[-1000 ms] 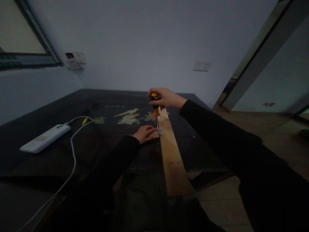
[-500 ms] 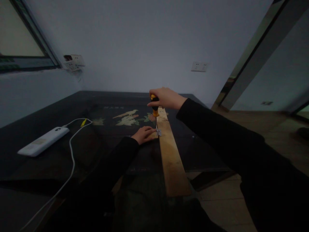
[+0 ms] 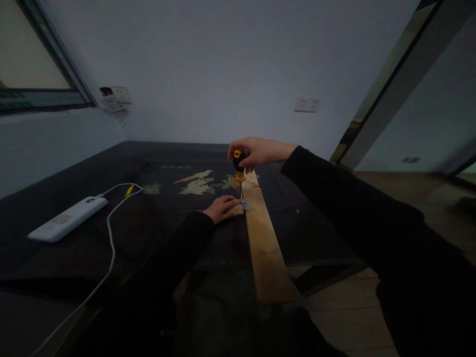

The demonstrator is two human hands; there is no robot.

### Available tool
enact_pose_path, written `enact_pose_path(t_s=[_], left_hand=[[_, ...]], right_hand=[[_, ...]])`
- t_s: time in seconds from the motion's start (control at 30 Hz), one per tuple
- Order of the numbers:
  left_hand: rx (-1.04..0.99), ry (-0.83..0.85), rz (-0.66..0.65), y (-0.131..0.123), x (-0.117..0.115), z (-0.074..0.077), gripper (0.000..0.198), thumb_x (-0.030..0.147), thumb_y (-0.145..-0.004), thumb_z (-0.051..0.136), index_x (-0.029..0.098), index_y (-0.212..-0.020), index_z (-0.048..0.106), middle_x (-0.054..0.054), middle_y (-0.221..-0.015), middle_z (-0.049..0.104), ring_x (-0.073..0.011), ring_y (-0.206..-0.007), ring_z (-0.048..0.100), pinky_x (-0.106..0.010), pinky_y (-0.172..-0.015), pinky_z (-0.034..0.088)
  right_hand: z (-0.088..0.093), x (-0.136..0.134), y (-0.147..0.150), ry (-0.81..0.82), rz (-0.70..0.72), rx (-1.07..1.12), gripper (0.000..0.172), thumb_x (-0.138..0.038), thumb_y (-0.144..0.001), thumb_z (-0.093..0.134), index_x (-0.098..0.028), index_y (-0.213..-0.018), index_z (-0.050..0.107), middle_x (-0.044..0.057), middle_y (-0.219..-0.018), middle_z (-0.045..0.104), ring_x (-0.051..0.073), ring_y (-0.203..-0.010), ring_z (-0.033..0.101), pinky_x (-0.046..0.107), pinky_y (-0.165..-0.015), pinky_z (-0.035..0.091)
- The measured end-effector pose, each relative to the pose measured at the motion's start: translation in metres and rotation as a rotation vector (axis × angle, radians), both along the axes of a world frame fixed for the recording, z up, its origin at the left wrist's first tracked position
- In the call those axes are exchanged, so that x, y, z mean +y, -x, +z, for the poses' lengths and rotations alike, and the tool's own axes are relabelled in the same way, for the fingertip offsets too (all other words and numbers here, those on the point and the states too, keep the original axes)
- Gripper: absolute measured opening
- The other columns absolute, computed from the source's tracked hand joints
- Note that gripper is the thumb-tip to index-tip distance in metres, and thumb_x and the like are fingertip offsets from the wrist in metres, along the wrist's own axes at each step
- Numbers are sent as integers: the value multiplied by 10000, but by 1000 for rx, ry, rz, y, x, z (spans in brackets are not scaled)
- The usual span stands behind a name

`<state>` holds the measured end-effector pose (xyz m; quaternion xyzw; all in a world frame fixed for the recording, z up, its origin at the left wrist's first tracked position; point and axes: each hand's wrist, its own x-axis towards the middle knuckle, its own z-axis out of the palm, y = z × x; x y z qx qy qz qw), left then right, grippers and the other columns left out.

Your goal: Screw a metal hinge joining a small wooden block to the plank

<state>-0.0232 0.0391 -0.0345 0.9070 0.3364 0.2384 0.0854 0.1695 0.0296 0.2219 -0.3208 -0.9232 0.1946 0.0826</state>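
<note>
Now, right hand [image 3: 258, 150] curled around the screwdriver [image 3: 239, 161]; left hand [image 3: 222, 208] at the metal hinge [image 3: 246, 205], its grip unclear.

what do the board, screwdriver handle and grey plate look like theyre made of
Board: wood, seemingly bare and smooth, from its tan, blotchy surface. Screwdriver handle: probably plastic, from its moulded yellow and black look; finish unclear. Grey plate: likely metal, dull silvery with small dark spots.

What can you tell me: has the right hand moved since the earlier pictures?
Yes, slightly: judged against the wall socket, the right hand has shifted rightward at the wrist, still holding the screwdriver.
</note>
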Motion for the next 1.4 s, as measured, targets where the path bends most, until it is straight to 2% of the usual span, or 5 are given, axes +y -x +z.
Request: enact_pose_path(t_s=[0.33, 0.6, 0.87, 1.13, 1.4], left_hand=[[13, -6, -19, 1, 2, -2, 488, 441, -906, 488, 241, -1351, 498, -132, -1251, 523, -256, -1150, 501, -441, -999, 404], [22, 4, 3, 1, 2, -3, 496, 461, -894, 503, 260, -1348, 501, -120, -1236, 530, -259, -1149, 496, -431, -996, 404], [0, 1, -3, 1, 3, -6, 485, 455, -906, 485, 259, -1349, 500, -121, -1253, 529, -250, -1150, 501, -434, -1001, 403], [7, 26, 16, 0, 2, -3, 504, 461, -891, 506, 269, -1357, 495, -110, -1239, 537, -253, -1151, 495, -421, -1007, 405], [15, 45, -5, -1, 2, 0, 512, 442, -902, 490, 244, -1373, 476, -122, -1230, 529, -254, -1143, 488, -416, -995, 405]], right_hand=[[-14, 2, -2, -523, -159, -132, 301, -449, -837, 584, -178, -939, 665, 73, -828, 644, 174, -771, 563, 286, -638, 334], [-3, 3, 5, -317, 21, -227, 279, -189, -807, 590, -152, -1081, 627, 79, -973, 655, 148, -778, 548, 265, -662, 365], [-17, 2, 5, -553, -133, -175, 314, -399, -921, 451, -172, -1000, 652, 100, -932, 638, 184, -803, 550, 288, -647, 329], [0, 0, 7, -271, 41, -211, 320, -115, -819, 542, -168, -1128, 608, 64, -977, 641, 134, -756, 545, 265, -677, 358], [-14, -5, 12, -604, -143, -188, 353, -479, -895, 487, -183, -998, 649, 107, -933, 657, 211, -827, 585, 298, -658, 333]])
